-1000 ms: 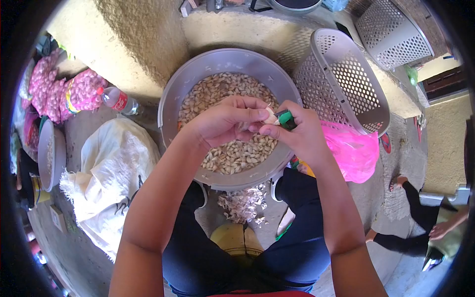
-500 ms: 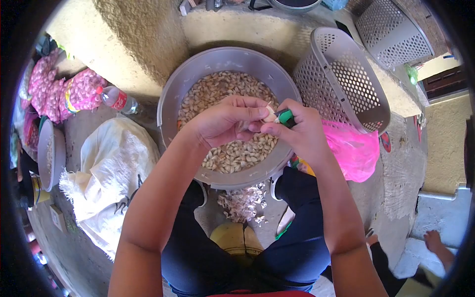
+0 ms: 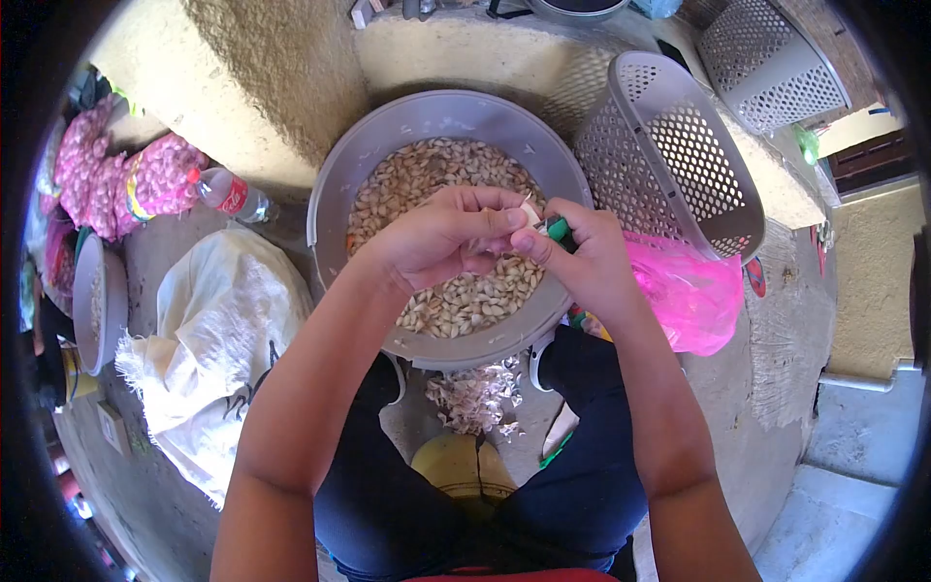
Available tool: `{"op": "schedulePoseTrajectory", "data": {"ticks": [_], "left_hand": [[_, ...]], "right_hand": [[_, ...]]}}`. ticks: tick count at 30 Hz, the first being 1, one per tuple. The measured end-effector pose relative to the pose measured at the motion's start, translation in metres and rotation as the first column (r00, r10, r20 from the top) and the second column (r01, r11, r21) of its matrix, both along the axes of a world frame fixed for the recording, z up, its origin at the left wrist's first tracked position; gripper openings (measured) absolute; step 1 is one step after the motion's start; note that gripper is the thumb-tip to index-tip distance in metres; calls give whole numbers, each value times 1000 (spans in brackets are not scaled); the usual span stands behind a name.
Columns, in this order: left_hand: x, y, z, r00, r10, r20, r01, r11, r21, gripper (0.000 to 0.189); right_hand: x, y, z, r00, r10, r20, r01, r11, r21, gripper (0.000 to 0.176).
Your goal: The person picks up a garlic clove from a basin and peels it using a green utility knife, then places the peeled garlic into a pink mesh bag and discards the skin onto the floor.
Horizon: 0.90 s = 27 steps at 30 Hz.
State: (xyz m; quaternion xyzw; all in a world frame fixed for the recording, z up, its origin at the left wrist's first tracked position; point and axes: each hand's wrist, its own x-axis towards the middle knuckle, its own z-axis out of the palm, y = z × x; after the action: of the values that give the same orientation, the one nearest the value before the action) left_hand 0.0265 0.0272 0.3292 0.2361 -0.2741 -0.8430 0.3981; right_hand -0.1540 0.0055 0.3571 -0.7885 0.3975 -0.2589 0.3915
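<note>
Both hands meet above a wide grey basin [image 3: 339, 145] full of garlic cloves [image 3: 456, 310] in water. My left hand [image 3: 456, 233] is closed, pinching a pale garlic clove [image 3: 530, 213] between thumb and fingertips. My right hand [image 3: 592, 254] is wrapped around a small knife with a green handle [image 3: 558, 229]; its blade is mostly hidden by the fingers. The right thumb presses close to the clove. Below the basin's near edge, a heap of garlic peelings [image 3: 475, 396] lies on the floor between my feet.
A perforated grey basket [image 3: 630, 145] and a pink plastic bag [image 3: 684, 296] stand to the right. On the left are a white woven sack [image 3: 218, 320], a cola bottle [image 3: 233, 196], net bags of garlic [image 3: 165, 175] and another basin [image 3: 112, 301]. A yellow wall [image 3: 272, 78] rises behind.
My right thumb has shifted up toward the clove, and the knife has turned slightly. Another person's hand and dark clothing at the lower right have left the view.
</note>
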Motion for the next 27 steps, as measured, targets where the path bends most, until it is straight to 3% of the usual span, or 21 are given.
{"op": "schedulePoseTrajectory", "data": {"ticks": [8, 11, 14, 20, 23, 27], "left_hand": [[-6, 1, 0, 996, 82, 23, -82, 996, 15, 19], [-8, 3, -1, 992, 120, -28, -119, 992, 38, 19], [-15, 3, 2, 973, 231, 21, -232, 970, 71, 20], [-17, 2, -10, 955, 292, -39, -287, 952, 109, 23], [-17, 2, 5, 911, 406, 66, -411, 902, 131, 23], [-7, -2, -11, 938, 345, 42, -348, 927, 144, 24]], "right_hand": [[4, 3, -3, 995, -77, 59, 79, 996, -36, 31], [4, 3, -7, 992, -119, 35, 123, 978, -170, 28], [7, 4, -11, 989, -133, -61, 107, 943, -314, 28], [12, 4, -13, 969, -124, -213, 17, 897, -441, 34], [12, 6, -17, 973, -85, -214, -14, 907, -420, 36], [8, 3, -5, 961, -163, -224, 119, 973, -196, 38]]}}
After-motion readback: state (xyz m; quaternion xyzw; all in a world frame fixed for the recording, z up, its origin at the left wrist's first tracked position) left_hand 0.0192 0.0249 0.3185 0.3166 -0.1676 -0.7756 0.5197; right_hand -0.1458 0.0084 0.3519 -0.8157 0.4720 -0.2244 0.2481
